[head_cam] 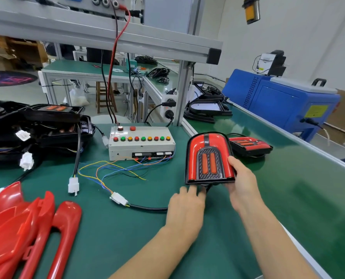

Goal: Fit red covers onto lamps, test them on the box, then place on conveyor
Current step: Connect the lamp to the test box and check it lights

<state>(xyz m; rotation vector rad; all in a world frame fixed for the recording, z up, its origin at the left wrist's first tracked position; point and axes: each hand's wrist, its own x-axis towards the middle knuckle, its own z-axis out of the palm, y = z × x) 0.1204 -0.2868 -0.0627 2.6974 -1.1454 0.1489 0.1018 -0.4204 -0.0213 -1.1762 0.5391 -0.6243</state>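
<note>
A lamp with a red cover (pixel 208 156) is held tilted up above the green table, face toward me. My right hand (pixel 242 182) grips its lower right edge, thumb on the front. My left hand (pixel 185 206) holds the lamp's underside and its black cable at the bottom edge. The cable runs left to a white connector (pixel 118 198) lying on the table. The grey test box (pixel 141 142) with coloured buttons stands behind, its loose wires trailing forward. A second covered lamp (pixel 249 146) lies on the conveyor (pixel 300 178) to the right.
Loose red covers (pixel 26 228) are piled at the front left. Black lamp bodies (pixel 39 125) with cables and white plugs are stacked at the left. Black frames (pixel 205 109) sit farther up the conveyor. A blue machine (pixel 278 101) stands beyond the belt.
</note>
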